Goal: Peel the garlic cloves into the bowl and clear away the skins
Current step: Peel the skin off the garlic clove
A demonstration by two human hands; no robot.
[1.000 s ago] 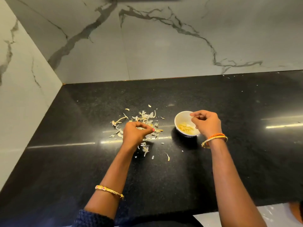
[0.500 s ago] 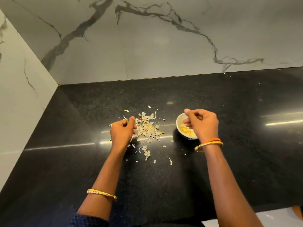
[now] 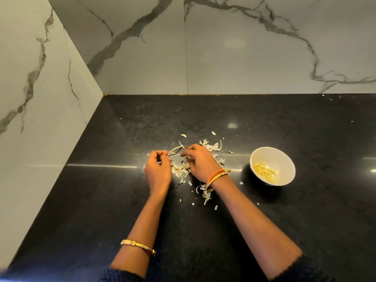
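Now both my hands, left (image 3: 158, 171) and right (image 3: 200, 162), curled fingers over garlic skins (image 3: 181, 169) on worktop (image 3: 264, 123), gathering them for clearing; whether anything pinched, couldn't tell; peeled cloves (image 3: 264, 171) sat apart in bowl (image 3: 284, 159).

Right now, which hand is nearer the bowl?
Right. The right hand is over the skins, with bare counter between it and the bowl; the left hand is farther left, beyond the right.

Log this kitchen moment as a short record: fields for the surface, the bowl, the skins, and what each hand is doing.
surface: black countertop in a marble-walled corner
bowl: white bowl, right of the hands, peeled garlic cloves inside
skins: garlic skins scattered on the counter left of the bowl
left hand: fingers curled at the pile's left edge; grip unclear
right hand: over the pile, fingers curved down into the skins; grip unclear
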